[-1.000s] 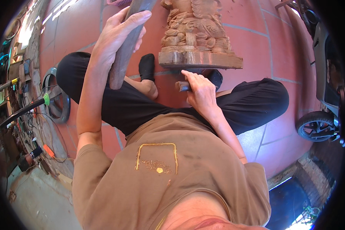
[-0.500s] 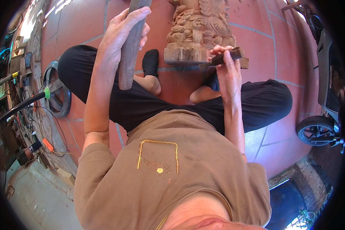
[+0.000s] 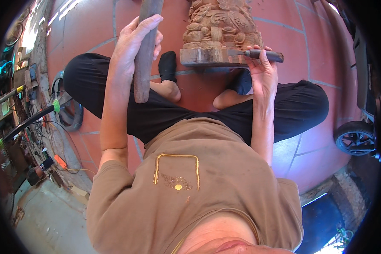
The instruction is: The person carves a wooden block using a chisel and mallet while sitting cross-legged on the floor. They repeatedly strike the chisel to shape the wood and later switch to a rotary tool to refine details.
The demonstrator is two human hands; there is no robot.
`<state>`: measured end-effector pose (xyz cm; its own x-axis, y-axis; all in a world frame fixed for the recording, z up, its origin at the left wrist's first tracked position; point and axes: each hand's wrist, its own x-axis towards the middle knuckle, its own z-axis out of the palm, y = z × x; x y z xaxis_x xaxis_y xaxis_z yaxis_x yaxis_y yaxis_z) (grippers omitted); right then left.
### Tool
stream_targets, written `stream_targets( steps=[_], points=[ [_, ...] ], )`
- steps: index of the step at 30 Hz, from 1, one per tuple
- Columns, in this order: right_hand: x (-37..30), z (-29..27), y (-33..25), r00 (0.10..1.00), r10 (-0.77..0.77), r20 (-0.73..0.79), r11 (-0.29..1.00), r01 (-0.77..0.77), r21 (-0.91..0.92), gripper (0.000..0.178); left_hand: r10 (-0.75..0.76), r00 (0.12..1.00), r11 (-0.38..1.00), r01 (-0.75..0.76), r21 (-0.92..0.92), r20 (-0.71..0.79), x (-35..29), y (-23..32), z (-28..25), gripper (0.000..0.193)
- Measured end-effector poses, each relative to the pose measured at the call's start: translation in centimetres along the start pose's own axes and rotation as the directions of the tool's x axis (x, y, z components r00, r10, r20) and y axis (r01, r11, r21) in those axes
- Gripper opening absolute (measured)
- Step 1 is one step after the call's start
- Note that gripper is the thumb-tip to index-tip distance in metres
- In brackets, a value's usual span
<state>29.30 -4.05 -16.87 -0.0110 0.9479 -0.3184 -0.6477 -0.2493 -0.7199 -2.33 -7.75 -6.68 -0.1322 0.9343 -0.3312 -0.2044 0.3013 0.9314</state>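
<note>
While the person sits cross-legged on the red tile floor [image 3: 93,25], the carved wooden statue [image 3: 220,29] stands right in front of their feet, so I'll use that as the landmark. Left of the statue, the left hand [image 3: 133,46] is wrapped around a long wooden mallet [image 3: 144,55], fingers curled tight together over the shaft, which runs roughly upright and sits apart from the carving. On the statue's right side, the right hand [image 3: 262,70] pinches a dark-handled chisel [image 3: 258,54] between thumb and fingers; the metal tip lies level and touches the statue's square base. Well off to the statue's right there's a small black wheel [image 3: 355,137].
</note>
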Motion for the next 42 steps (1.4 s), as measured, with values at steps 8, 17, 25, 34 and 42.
stream_targets(
  steps=[8,17,25,34,42],
  points=[
    [-1.2,4.3,2.6,0.987,-0.018,0.157,0.968,0.056,-0.245,0.034,-0.051,0.998,0.998,0.051,-0.021,-0.029,-0.4,-1.4,0.0,0.039],
    [0.0,5.6,4.5,0.965,-0.056,0.257,0.941,0.137,-0.31,0.033,-0.059,0.997,0.996,0.062,0.06,-0.046,-0.9,-1.4,0.2,0.044],
    [0.1,5.0,4.8,0.968,-0.059,0.243,0.952,0.128,-0.278,0.032,-0.041,0.999,0.992,0.044,0.119,-0.022,-1.0,-1.7,0.8,0.042],
    [-0.2,5.5,5.0,0.91,-0.182,0.372,0.846,0.338,-0.412,0.034,0.022,0.998,0.951,-0.037,0.307,0.053,-1.2,0.6,1.7,0.035],
    [0.0,5.2,5.3,0.915,-0.173,0.365,0.868,0.317,-0.383,0.034,0.125,0.967,0.851,-0.219,0.477,0.22,-0.3,3.8,3.2,0.044]
  ],
)
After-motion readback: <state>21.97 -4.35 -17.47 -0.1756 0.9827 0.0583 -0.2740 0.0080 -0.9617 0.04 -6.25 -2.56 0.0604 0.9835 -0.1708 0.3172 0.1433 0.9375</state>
